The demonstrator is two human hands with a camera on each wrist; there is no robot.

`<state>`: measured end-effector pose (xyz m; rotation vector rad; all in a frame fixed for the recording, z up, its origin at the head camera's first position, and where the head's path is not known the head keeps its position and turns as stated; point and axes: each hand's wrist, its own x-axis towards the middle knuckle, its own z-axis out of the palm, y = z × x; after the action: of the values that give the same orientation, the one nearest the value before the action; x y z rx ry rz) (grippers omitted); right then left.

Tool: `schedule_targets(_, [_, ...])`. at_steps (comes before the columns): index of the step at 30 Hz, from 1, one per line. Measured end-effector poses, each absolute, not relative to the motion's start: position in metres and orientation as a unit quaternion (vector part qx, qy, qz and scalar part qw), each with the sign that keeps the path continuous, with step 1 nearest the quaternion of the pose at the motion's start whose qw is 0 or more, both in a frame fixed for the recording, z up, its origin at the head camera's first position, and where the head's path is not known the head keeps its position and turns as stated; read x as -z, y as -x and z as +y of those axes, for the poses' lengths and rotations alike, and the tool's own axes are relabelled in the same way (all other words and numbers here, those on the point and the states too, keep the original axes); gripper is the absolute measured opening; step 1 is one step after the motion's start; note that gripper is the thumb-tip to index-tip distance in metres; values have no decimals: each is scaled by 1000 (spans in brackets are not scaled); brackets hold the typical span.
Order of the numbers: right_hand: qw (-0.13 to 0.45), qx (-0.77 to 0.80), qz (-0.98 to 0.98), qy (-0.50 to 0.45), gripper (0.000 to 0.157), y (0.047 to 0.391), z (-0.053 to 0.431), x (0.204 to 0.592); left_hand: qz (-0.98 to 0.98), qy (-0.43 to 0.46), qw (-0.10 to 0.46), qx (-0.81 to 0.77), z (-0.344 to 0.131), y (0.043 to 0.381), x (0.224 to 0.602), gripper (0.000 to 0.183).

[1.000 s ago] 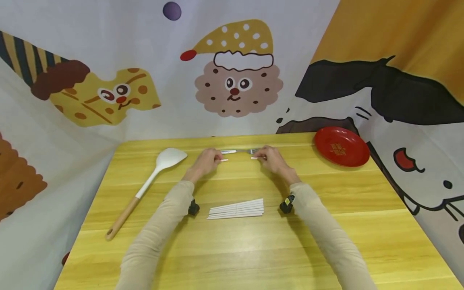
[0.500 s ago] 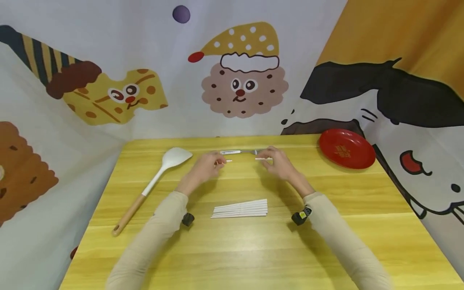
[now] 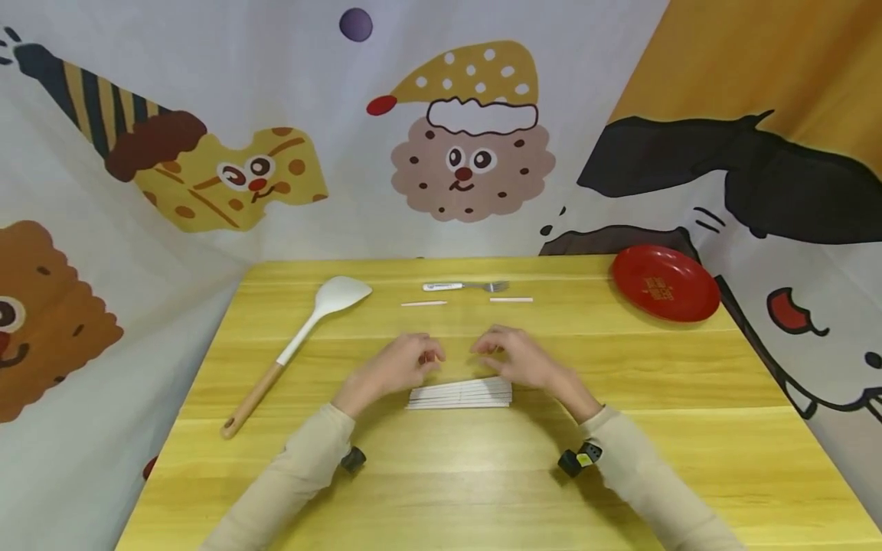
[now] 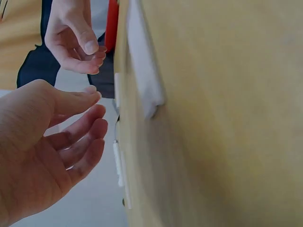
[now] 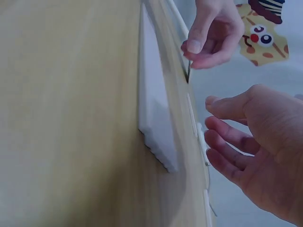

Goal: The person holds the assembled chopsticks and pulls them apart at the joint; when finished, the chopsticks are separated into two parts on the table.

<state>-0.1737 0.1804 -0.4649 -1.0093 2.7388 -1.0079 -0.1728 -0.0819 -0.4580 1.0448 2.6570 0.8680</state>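
Observation:
My left hand point(image 3: 403, 363) hangs over the table with fingers loosely bent and nothing held. My right hand point(image 3: 520, 358) faces it in the same way, also holding nothing. Just below both lies a flat white ridged bundle point(image 3: 460, 395), like pleated paper or thin sticks side by side; the hands partly cover its far edge in the head view. Beyond the hands lie two short, thin white sticks, the left stick point(image 3: 423, 304) with a tapered end and the right stick point(image 3: 511, 300). Both wrist views show a gap between each hand and the bundle.
A white-handled fork point(image 3: 444, 287) lies behind the sticks. On the left is a white spatula point(image 3: 341, 295) with a wooden handle. A red plate point(image 3: 689, 295) sits at the back right corner. A printed cloth point(image 3: 296, 229) hangs along the table's far edge.
Both hands have let go of the short white sticks, leaving them by the fork. They have drawn back toward the person, over the white bundle.

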Motion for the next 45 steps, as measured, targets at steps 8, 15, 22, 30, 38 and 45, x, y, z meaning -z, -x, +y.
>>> schedule_targets(8, [60, 331, 880, 334, 14, 160, 174, 479, 874, -368, 112, -297, -79, 165, 474, 11])
schedule_targets(15, [76, 342, 876, 330, 11, 155, 173, 492, 871, -365, 135, -299, -74, 160, 483, 9])
schedule_targets(22, [66, 345, 879, 324, 12, 155, 173, 497, 877, -356, 124, -297, -70, 160, 483, 10])
schedule_targets(30, [62, 313, 889, 329, 12, 159, 170, 495, 904, -334, 95, -249, -64, 162, 486, 13])
schedule_targets(38, [19, 300, 887, 350, 19, 165, 168, 488, 912, -312, 75, -256, -63, 165, 482, 8])
schedule_targets(45, [-47, 304, 882, 356, 22, 167, 164, 475, 898, -328, 14, -293, -64, 170, 475, 3])
